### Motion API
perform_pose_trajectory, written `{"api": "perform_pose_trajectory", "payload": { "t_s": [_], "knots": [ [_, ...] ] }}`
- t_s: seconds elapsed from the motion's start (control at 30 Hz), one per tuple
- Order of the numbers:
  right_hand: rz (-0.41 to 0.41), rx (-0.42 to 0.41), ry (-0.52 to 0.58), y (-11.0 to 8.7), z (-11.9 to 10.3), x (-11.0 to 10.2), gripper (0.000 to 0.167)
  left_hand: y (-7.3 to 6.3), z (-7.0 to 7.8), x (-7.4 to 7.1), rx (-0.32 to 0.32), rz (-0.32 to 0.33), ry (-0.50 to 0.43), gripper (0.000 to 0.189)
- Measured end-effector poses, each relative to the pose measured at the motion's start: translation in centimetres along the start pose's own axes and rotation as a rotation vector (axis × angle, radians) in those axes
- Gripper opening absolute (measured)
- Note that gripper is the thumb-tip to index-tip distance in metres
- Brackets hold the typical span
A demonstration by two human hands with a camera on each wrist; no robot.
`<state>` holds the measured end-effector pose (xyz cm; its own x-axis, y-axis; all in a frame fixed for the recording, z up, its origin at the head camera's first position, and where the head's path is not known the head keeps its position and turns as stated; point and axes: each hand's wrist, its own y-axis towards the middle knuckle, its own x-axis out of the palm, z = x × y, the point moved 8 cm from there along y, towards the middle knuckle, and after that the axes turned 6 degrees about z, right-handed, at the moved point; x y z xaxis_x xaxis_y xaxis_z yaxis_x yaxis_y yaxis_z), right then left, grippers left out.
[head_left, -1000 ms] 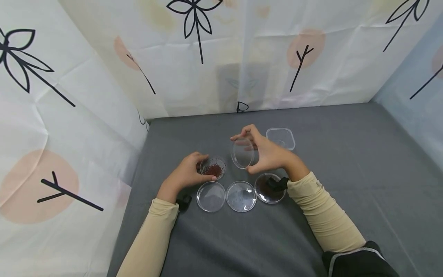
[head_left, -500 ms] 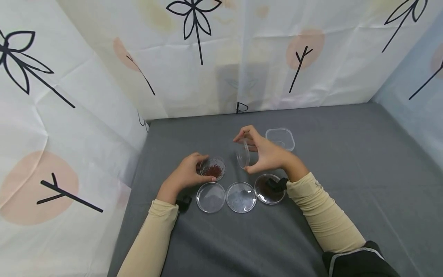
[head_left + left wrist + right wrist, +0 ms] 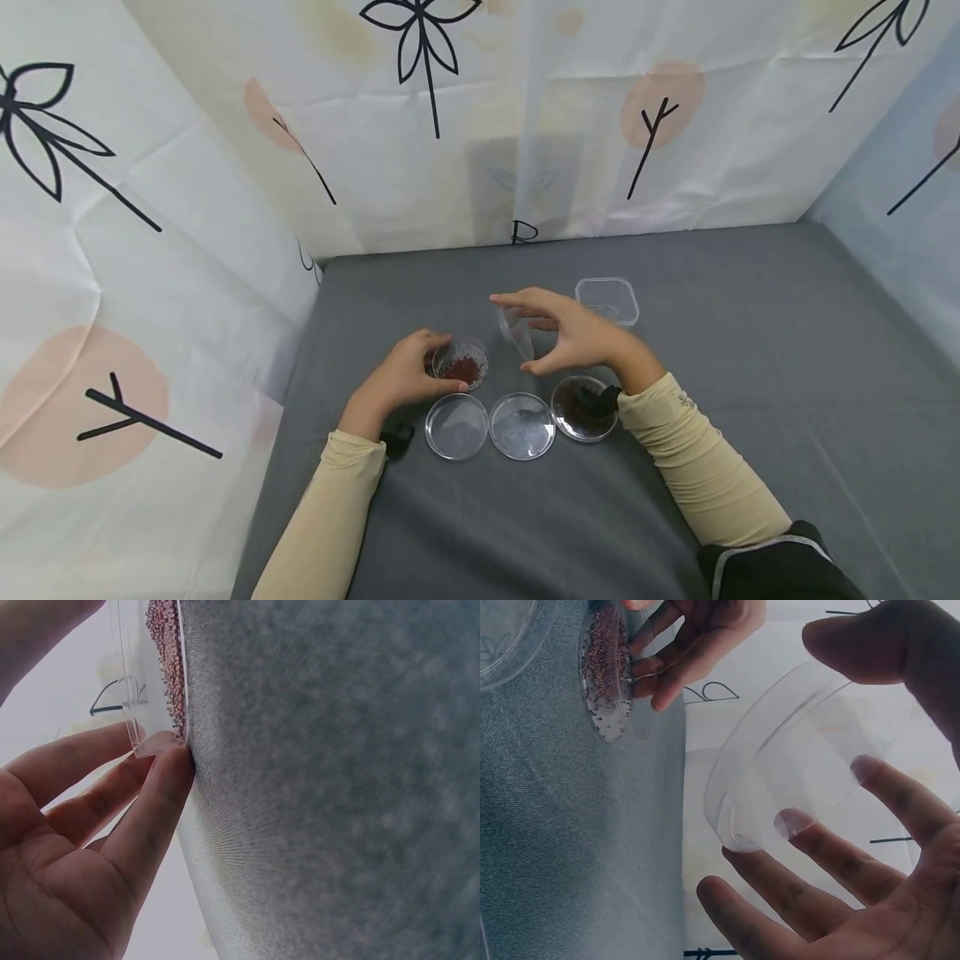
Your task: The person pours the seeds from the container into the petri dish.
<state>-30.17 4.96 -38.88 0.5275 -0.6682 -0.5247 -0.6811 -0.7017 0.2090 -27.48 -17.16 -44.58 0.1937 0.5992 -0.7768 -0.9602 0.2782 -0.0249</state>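
My left hand [image 3: 401, 375] grips a clear round petri dish [image 3: 474, 354] by its side, thumb and fingers on its wall. Small reddish-brown beads [image 3: 169, 656] lie inside, bunched in the middle. The dish sits on the grey cloth. To its right and raised above the cloth, my right hand [image 3: 581, 333] holds a clear round lid [image 3: 516, 333], tilted nearly on edge. In the right wrist view the thumb and spread fingers hold that lid [image 3: 772, 742] by its rim, apart from the bead dish [image 3: 604, 682].
Nearer the body stand three round clear dishes in a row: a left dish [image 3: 457, 427], a middle dish [image 3: 522, 427] and a right one [image 3: 573, 421] looking darker, partly hidden by a wrist strap. A clear square container [image 3: 609, 292] stands behind the right hand. Printed curtains enclose the table.
The lid in my right hand has turned from facing the camera to nearly edge-on, then leaned over leftward. The right fingers have straightened and moved slightly left. My left hand and bead dish stay put.
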Motion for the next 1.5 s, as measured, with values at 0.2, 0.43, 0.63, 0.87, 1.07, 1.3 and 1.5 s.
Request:
{"api": "perform_pose_trajectory", "payload": {
  "t_s": [0.2, 0.43, 0.63, 0.87, 1.07, 1.3, 1.5],
  "knots": [
    [-0.016, 0.018, -0.033, 0.1, 0.3, 0.4, 0.097, -0.2, -0.2, 0.1, -0.009, -0.003, -0.003, 0.093],
    [-0.017, 0.023, -0.072, 0.0, 0.3, 0.7, 0.097, -0.2, -0.3, 0.2, -0.012, -0.008, 0.006, 0.093],
    [-0.026, 0.029, -0.082, -0.1, 0.4, 1.0, 0.099, -0.5, -0.3, 0.3, -0.013, -0.015, 0.002, 0.093],
    [0.001, 0.063, -0.097, 0.0, 0.8, 1.2, 0.094, -0.6, -0.4, 0.4, -0.008, -0.012, -0.004, 0.093],
    [0.031, 0.072, -0.146, 0.4, 1.0, 1.2, 0.080, -0.3, -0.3, 0.2, -0.006, -0.008, -0.003, 0.092],
    [0.002, 0.055, -0.302, 0.7, 1.1, 2.0, 0.065, -0.2, -0.2, 0.0, 0.003, -0.008, 0.006, 0.091],
    [-0.032, 0.080, -0.420, 0.9, 1.2, 2.8, 0.055, -0.1, -0.1, 0.0, -0.005, -0.010, -0.001, 0.092]
  ]
}}
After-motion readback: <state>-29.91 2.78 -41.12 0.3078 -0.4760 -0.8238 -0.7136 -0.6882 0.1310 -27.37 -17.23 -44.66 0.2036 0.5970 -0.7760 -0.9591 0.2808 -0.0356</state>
